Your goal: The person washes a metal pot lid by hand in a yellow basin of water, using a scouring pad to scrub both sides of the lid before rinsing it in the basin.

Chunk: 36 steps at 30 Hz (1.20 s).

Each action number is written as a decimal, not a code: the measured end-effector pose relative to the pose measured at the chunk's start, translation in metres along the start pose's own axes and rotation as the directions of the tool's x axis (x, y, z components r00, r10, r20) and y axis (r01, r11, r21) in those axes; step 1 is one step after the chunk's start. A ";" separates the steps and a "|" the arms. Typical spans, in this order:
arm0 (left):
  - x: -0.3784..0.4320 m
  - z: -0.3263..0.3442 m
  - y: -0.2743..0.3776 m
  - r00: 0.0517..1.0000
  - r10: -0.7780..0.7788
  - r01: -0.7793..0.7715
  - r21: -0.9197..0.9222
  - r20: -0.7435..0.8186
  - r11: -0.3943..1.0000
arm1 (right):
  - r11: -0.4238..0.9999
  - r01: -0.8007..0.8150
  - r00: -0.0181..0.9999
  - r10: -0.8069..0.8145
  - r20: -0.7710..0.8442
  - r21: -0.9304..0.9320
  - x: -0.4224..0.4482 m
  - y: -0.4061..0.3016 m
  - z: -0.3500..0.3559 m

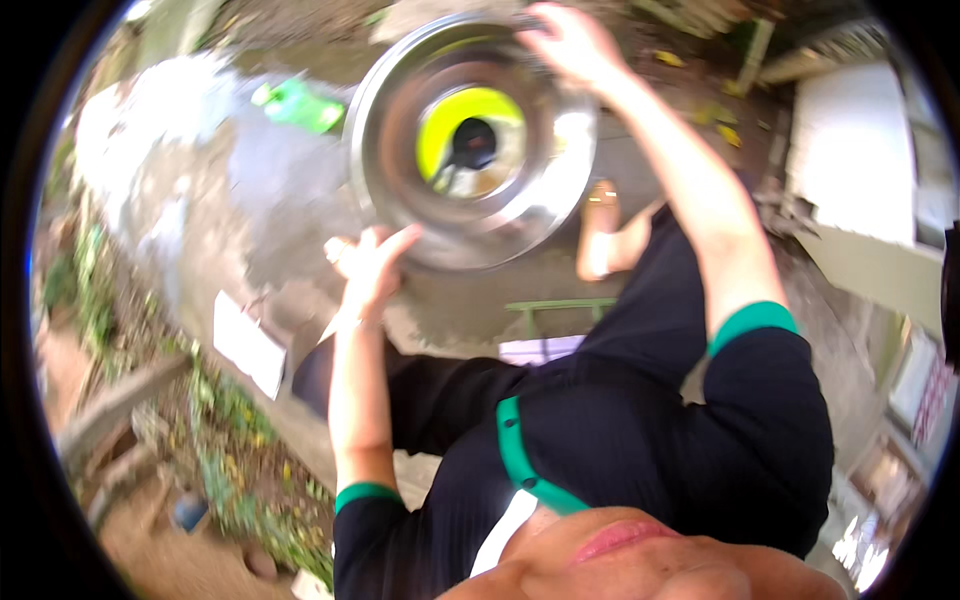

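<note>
A round, shiny metal basin point(547, 217) with a wide rim is before me, its inside facing up at me. Its flat bottom mirrors a bright yellow patch and a dark shape. My left hand point(371, 262) is at the near left rim, thumb laid against the edge and the other fingers spread. At the far right rim, my right hand point(577, 49) bends its fingers over a small dark object point(531, 22), too blurred to name. Both hands and the basin are smeared by motion.
A green plastic bottle point(304, 105) lies on the wet concrete floor point(277, 180) left of the basin. Below it are a white flat panel point(249, 345) and a green metal frame point(559, 306) near my legs. Plants point(232, 465) edge the left side; a white box-like object point(851, 150) stands right.
</note>
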<state>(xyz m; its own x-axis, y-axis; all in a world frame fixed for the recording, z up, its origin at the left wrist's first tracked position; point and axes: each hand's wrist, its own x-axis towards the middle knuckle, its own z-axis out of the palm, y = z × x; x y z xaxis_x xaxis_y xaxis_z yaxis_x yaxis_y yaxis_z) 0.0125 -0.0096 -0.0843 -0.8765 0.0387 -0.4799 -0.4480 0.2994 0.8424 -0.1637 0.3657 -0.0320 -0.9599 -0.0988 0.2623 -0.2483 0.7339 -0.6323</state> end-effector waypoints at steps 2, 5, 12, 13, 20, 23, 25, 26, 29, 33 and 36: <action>-0.011 0.008 0.007 0.996 0.009 0.008 -0.198 0.088 0.980 | 0.989 0.130 0.991 -0.126 0.054 -0.069 0.003 -0.021 0.006; -0.024 0.027 0.064 0.985 0.113 -0.083 -0.218 0.131 0.972 | 0.908 0.390 0.920 -0.377 0.107 -0.155 -0.003 -0.042 0.007; -0.023 0.059 0.092 0.963 0.135 -0.129 -0.042 0.231 0.991 | 0.565 0.790 0.608 -0.770 0.190 -0.237 -0.036 -0.073 0.035; -0.023 0.056 0.089 0.966 0.119 -0.118 -0.020 0.228 0.993 | 0.613 0.772 0.635 -0.745 0.204 -0.167 -0.035 -0.079 0.033; 0.002 0.050 0.064 0.877 0.476 -0.394 0.470 -0.065 0.790 | 0.641 0.746 0.659 -0.749 0.068 -0.182 -0.030 -0.102 0.032; -0.003 0.047 0.074 0.937 0.334 -0.252 0.464 -0.104 0.849 | 0.652 0.746 0.661 -0.750 0.023 -0.134 -0.027 -0.105 0.036; -0.006 0.042 0.077 0.946 0.293 -0.211 0.426 -0.136 0.880 | 0.682 0.729 0.680 -0.731 -0.052 -0.057 -0.022 -0.119 0.032; -0.002 0.039 0.069 0.942 0.299 -0.225 0.376 -0.151 0.899 | 0.777 0.613 0.788 -0.614 -0.045 0.142 -0.019 -0.124 0.026; -0.001 0.035 0.065 0.943 0.278 -0.243 0.195 -0.185 0.950 | 0.921 0.370 0.929 -0.370 -0.025 0.127 -0.016 -0.107 0.022; -0.007 0.029 0.073 0.964 0.193 -0.166 0.151 -0.183 0.974 | 0.972 0.215 0.977 -0.213 -0.032 0.099 -0.001 -0.036 0.049; -0.019 0.028 0.084 0.956 0.170 -0.140 0.137 -0.239 0.981 | 0.936 -0.164 0.975 0.105 0.198 0.311 -0.005 -0.026 0.066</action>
<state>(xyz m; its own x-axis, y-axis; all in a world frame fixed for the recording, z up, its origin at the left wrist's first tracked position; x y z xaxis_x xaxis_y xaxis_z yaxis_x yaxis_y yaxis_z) -0.0034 0.0412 -0.0113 -0.9561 -0.1404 -0.2572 -0.2928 0.4184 0.8598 -0.1612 0.3031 -0.0651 -0.9873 -0.1527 0.0450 -0.1156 0.4940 -0.8618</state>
